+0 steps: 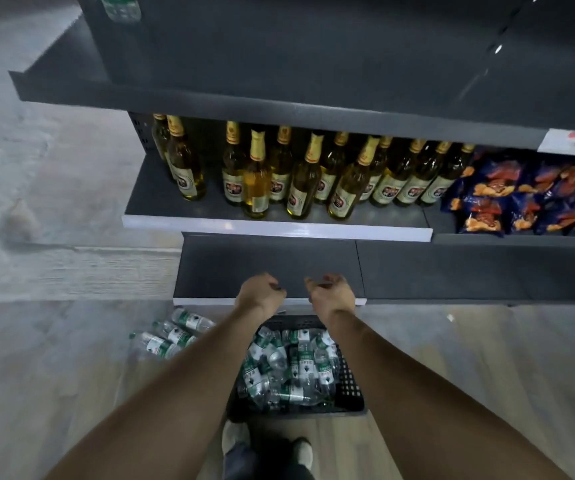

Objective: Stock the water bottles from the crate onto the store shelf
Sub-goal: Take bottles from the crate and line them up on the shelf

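Both arms are reaching forward over the black crate (348, 382), which is standing on the floor just in front of the person's shoes and is full of water bottles (289, 368) lying in a pile. The left hand (260, 291) and the right hand (331, 294) are hanging above the front edge of the lowest shelf (268, 261), which is bare. The fingers of both hands are loosely curled and are holding nothing, as far as the blurred picture is letting me judge. A few more bottles on the floor (171, 336) are lying just left of the crate. One water bottle (119, 6) is already standing on the upper shelf, at the top left.

In my judgement the person is between placements. The next move is asking the hands to go down into the crate, to grip one bottle by its body, and to bring it upright onto the shelf.
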### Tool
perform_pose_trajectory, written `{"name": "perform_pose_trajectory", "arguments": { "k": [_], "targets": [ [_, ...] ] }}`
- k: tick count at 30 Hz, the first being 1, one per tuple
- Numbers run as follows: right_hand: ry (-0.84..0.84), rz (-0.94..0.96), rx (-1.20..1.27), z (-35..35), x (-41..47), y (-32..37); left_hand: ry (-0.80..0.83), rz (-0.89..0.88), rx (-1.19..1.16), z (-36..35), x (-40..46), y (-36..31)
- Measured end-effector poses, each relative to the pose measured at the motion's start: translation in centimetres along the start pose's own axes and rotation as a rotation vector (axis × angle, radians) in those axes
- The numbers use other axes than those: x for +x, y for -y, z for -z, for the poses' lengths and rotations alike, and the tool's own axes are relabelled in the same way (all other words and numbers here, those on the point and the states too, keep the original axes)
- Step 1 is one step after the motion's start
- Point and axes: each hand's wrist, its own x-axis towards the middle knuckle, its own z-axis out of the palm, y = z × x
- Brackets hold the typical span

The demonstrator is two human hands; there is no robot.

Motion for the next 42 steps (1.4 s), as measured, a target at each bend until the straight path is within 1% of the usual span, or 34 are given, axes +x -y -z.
{"name": "perform_pose_trajectory", "arguments": {
  "k": [2,6,10,16,22,26,32,38,42],
  "targets": [
    [0.024,-0.016,-0.009,-0.6,0.5,-1.7,0.004,0.003,0.015,-0.8,0.7,0.7],
    [-0.005,-0.084,-0.04,-1.6,1.1,-5.6,0.032,0.012,0.055,-3.5,1.6,2.7],
    [0.015,-0.111,-0.175,-2.5,2.7,-10.6,0.093,0.028,0.046,-6.9,3.0,5.3],
    [0.077,-0.216,-0.186,-4.2,6.9,-19.6,0.188,0.129,0.162,-13.1,6.9,10.5],
    [0.114,-0.249,-0.216,-7.8,13.1,-28.3,0.21,0.144,0.182,-19.7,12.6,16.7],
    [0.112,-0.276,-0.221,-11.8,17.0,-33.9,0.202,0.121,0.234,-23.8,17.1,21.6],
    [0.189,-0.325,-0.162,-17.5,19.9,-41.3,0.232,0.099,0.305,-29.3,22.2,27.7],
    [0.169,-0.364,-0.19,-20.5,24.8,-46.4,0.271,0.042,0.356,-34.0,26.7,31.5],
    [0.168,-0.351,-0.23,-21.9,27.9,-49.9,0.273,0.021,0.393,-36.7,29.6,34.1]
  ]
}}
